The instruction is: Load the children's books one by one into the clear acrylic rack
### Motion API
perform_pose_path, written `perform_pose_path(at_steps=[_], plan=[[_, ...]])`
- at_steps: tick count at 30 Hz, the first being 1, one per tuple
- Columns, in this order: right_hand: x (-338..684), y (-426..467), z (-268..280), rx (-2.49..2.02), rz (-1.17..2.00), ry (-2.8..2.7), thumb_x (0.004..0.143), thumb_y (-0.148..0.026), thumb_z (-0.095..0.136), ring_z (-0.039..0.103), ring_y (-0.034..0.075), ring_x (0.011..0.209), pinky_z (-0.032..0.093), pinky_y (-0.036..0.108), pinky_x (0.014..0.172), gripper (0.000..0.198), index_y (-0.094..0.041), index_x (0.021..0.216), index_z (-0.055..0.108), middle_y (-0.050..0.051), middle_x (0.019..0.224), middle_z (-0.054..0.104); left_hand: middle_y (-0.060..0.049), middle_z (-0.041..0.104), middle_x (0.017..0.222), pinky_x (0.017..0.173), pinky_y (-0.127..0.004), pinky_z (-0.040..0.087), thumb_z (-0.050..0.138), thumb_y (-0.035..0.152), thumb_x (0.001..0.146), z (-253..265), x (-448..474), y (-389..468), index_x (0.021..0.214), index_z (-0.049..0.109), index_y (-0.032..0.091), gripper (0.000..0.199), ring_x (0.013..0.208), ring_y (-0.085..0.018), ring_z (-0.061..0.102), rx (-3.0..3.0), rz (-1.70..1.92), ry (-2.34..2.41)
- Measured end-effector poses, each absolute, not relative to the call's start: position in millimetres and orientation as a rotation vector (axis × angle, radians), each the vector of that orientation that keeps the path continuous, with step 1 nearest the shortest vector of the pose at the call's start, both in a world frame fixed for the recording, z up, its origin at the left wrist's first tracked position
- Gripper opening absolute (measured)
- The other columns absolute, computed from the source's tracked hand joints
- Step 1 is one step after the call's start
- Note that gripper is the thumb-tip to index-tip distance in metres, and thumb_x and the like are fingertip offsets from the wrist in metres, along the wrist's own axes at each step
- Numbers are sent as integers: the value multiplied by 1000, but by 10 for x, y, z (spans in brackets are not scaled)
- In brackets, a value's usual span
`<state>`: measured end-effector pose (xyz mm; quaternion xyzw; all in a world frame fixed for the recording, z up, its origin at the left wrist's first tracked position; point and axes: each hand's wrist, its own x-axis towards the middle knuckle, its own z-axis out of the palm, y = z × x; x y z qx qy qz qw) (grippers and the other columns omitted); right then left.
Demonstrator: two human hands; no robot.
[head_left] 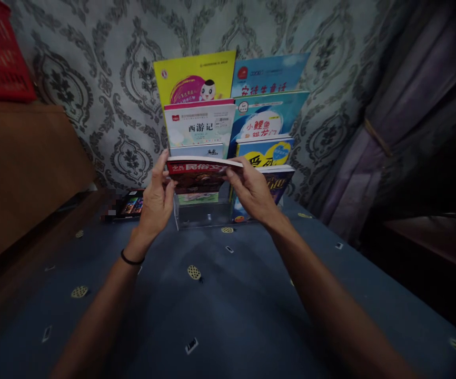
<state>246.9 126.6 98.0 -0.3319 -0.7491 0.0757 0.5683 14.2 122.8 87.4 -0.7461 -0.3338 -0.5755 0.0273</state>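
A dark red magazine [198, 181] with white Chinese lettering is tilted in front of the left column of a clear book rack [204, 216]. My right hand [251, 189] grips its right end, thumb on the cover and fingers behind. At the left end, my left hand [159, 197] has its thumb and fingers around the edge. Behind the magazine stand a white book [200, 123] and a yellow book [194, 73]. The right column holds a blue book [269, 71], a teal book [267, 113], a yellow-and-blue book [267, 152] and a dark purple book [281, 181].
A dark blue patterned cloth [228, 295] covers the table. Another dark book [131, 204] lies left of the rack. A cardboard box [26, 168] with a red basket [2, 58] on it stands at left; a grey curtain [370, 116] hangs at right. Patterned wallpaper [133, 105] is behind.
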Motion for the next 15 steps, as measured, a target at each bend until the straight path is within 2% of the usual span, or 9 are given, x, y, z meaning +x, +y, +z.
perform_pose_path(at_steps=[6, 8, 11, 13, 15], plan=[[2349, 1377, 931, -786, 95, -1626, 101, -55, 42, 65, 27, 102, 56, 48, 88, 38, -28, 125, 53, 9, 114, 67, -11, 60, 137, 91, -31, 57, 43, 41, 104, 944, 166, 1266, 153, 32, 28, 52, 107, -18, 67, -2303, -1768, -1046], [2282, 1426, 895, -798, 59, -1532, 101, -55, 42, 64, 28, 105, 56, 48, 89, 39, -28, 127, 52, 10, 115, 66, -10, 65, 128, 90, -31, 57, 43, 38, 103, 940, 173, 1298, 153, 32, 28, 52, 100, -17, 69, -2287, -1793, -1056], [2209, 1494, 848, -823, 33, -1435, 100, -54, 43, 63, 27, 101, 56, 48, 87, 36, -26, 120, 56, 10, 106, 66, -7, 70, 111, 83, -29, 56, 47, 32, 101, 912, 166, 1386, 151, 32, 27, 52, 84, -15, 69, -2252, -1868, -1092], [2192, 1531, 832, -842, 34, -1409, 100, -53, 44, 63, 27, 98, 57, 48, 85, 35, -26, 115, 59, 9, 102, 65, -3, 70, 98, 74, -27, 55, 47, 31, 100, 892, 152, 1456, 138, 46, 24, 39, 75, -15, 68, -2232, -1871, -1154], [2194, 1564, 826, -840, 56, -1413, 100, -52, 44, 62, 27, 97, 57, 49, 85, 34, -26, 114, 60, 10, 103, 65, -1, 67, 84, 68, -26, 51, 44, 30, 100, 880, 137, 1511, 112, 58, 21, 20, 71, -16, 66, -2206, -1795, -1237]])
